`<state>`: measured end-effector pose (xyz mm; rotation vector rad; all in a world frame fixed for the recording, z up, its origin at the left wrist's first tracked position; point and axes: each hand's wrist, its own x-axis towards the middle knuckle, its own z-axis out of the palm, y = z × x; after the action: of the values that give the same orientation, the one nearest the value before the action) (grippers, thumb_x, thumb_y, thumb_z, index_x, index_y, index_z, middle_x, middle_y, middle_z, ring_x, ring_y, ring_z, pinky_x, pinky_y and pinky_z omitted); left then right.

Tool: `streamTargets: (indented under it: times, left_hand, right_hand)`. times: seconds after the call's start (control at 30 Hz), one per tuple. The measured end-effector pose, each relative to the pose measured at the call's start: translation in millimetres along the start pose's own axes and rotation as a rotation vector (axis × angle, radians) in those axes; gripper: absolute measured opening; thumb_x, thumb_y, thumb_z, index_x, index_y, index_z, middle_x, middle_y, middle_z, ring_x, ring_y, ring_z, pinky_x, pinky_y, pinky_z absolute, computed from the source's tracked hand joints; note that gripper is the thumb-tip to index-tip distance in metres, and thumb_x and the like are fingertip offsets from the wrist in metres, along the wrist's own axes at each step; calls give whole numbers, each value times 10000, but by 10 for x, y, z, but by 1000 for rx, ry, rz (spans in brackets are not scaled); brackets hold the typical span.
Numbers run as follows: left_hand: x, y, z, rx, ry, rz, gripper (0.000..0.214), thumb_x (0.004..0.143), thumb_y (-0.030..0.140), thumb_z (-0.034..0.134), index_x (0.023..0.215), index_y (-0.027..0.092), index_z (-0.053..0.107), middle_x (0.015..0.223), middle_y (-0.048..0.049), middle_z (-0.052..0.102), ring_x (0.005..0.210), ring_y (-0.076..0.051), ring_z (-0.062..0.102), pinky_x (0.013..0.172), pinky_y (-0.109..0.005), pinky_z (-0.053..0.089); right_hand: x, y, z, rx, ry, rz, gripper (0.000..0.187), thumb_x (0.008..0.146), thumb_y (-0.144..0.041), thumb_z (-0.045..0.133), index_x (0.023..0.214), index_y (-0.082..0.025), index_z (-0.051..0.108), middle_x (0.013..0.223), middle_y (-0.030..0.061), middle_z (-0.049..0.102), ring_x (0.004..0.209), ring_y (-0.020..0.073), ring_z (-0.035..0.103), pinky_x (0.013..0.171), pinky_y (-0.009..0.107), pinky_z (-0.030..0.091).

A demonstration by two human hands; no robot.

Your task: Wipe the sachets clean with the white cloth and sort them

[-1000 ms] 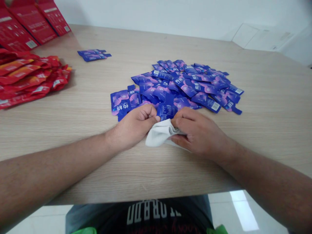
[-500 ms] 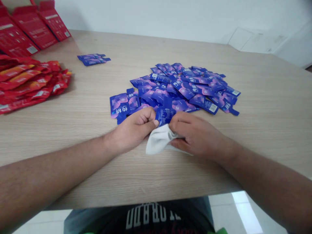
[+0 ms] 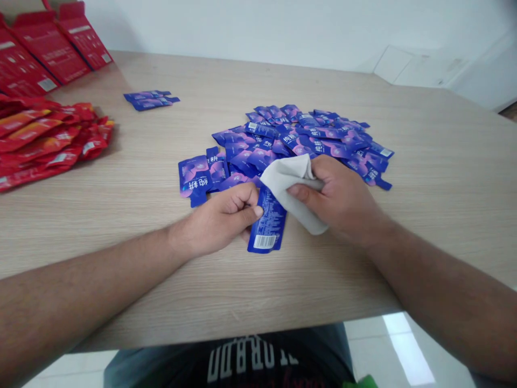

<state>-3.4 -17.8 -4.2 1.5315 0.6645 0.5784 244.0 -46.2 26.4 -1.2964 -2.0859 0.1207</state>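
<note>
Between thumb and fingers, my left hand (image 3: 232, 218) pinches the left edge of a blue sachet (image 3: 267, 221), its printed back and barcode facing up. A white cloth (image 3: 297, 188) is bunched in my right hand (image 3: 339, 196), its fingers closed on it. The cloth covers the sachet's far end; whether it presses on it I cannot tell. Just beyond my hands lies a heap of blue and purple sachets (image 3: 299, 137), some overlapping. One sachet (image 3: 196, 175) lies face up at the heap's left edge, close to my left hand.
A few more blue sachets (image 3: 151, 101) lie apart at the back left. Red pouches (image 3: 52, 140) are piled at the left, with red boxes (image 3: 52, 43) standing behind them. The wooden table (image 3: 226, 302) ends in front of my lap, and a white wall rises behind it.
My right hand has moved the cloth away from me, from the sachet's near end to its far end. The sachet's barcode end is now uncovered. My left hand keeps its pinch.
</note>
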Motion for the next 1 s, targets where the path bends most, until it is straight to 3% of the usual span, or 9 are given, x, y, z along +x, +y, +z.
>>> streamTargets:
  times: [0.17, 0.3, 0.47, 0.63, 0.77, 0.9, 1.0]
  left_hand:
    - [5, 7, 6, 71, -16, -5, 172, 952, 327, 628, 938, 182, 536, 789, 24, 556, 646, -102, 545, 579, -223, 505]
    - [8, -3, -1, 23, -24, 10, 233, 977, 369, 592, 867, 195, 483, 741, 33, 541, 619, -104, 538, 575, -231, 497]
    - [7, 3, -1, 93, -36, 6, 176, 961, 349, 615, 962, 182, 560, 819, 12, 573, 687, -111, 552, 607, -226, 507]
    - [11, -18, -3, 27, 1, 13, 231, 969, 350, 602, 849, 192, 484, 731, 36, 537, 618, -100, 539, 568, -221, 483]
    - [18, 6, 14, 9, 42, 10, 215, 927, 296, 660, 825, 185, 508, 710, 37, 543, 600, -88, 530, 528, -197, 437]
    - [27, 41, 54, -131, 133, -62, 227, 907, 300, 667, 817, 200, 484, 699, 39, 528, 563, -92, 527, 479, -200, 418]
    - [31, 48, 67, -137, 169, -61, 243, 903, 290, 668, 793, 201, 471, 628, 57, 462, 497, -72, 425, 441, -192, 334]
  right_hand:
    - [14, 1, -6, 24, -120, -104, 313, 957, -507, 640, 968, -195, 662, 887, 46, 645, 860, 225, 600, 753, 343, 442]
    - [9, 2, -3, -13, -9, -2, 301, 944, -500, 657, 919, -200, 647, 848, 30, 629, 799, 209, 585, 714, 333, 425]
    - [4, -3, -6, 4, -130, -98, 311, 957, -504, 631, 966, -195, 661, 898, 47, 646, 865, 228, 593, 756, 345, 434]
    - [7, 10, 2, -29, -33, 3, 293, 935, -487, 665, 885, -202, 621, 833, 28, 612, 791, 207, 570, 707, 331, 415]
    - [-12, -41, 8, -2, -207, -163, 293, 960, -470, 634, 859, -198, 593, 845, 36, 607, 823, 209, 564, 725, 327, 424]
    - [-44, -93, 11, -34, -190, -146, 304, 962, -475, 639, 844, -201, 579, 836, 39, 587, 842, 220, 559, 744, 339, 433]
    - [-103, -169, 20, -17, -296, -212, 193, 955, -365, 658, 874, -200, 599, 897, 44, 591, 852, 210, 565, 740, 333, 438]
